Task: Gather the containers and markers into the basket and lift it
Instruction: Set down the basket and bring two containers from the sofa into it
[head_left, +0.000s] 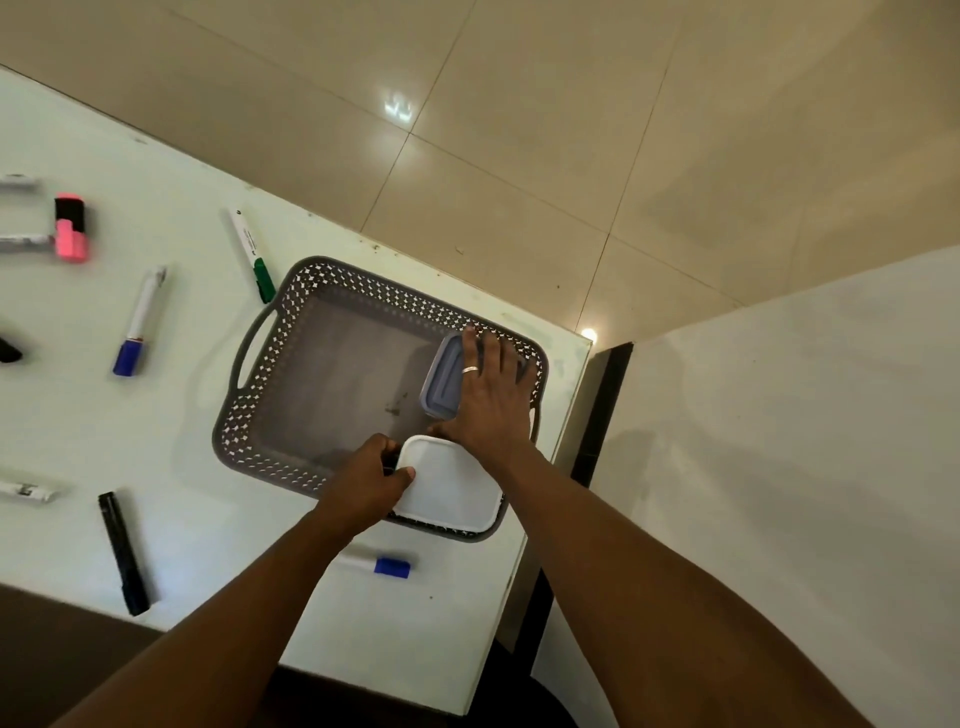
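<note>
A grey perforated basket (270, 364) sits on the white table near its right edge. My right hand (488, 400) grips a grey-lidded container (441, 379) inside the basket at its right side. My left hand (363, 483) holds a white-lidded container (447, 486) over the basket's near right corner. Loose markers lie on the table: a green-capped one (253, 254), a blue-capped one (139, 325), another blue-capped one (379, 565) near my left forearm, a black one (123, 553) and a pink highlighter (71, 234).
More markers lie partly cut off at the left edge (21, 491). The table's right edge (550, 467) runs just beside the basket, with tiled floor (571, 156) beyond and a white wall (779, 467) to the right.
</note>
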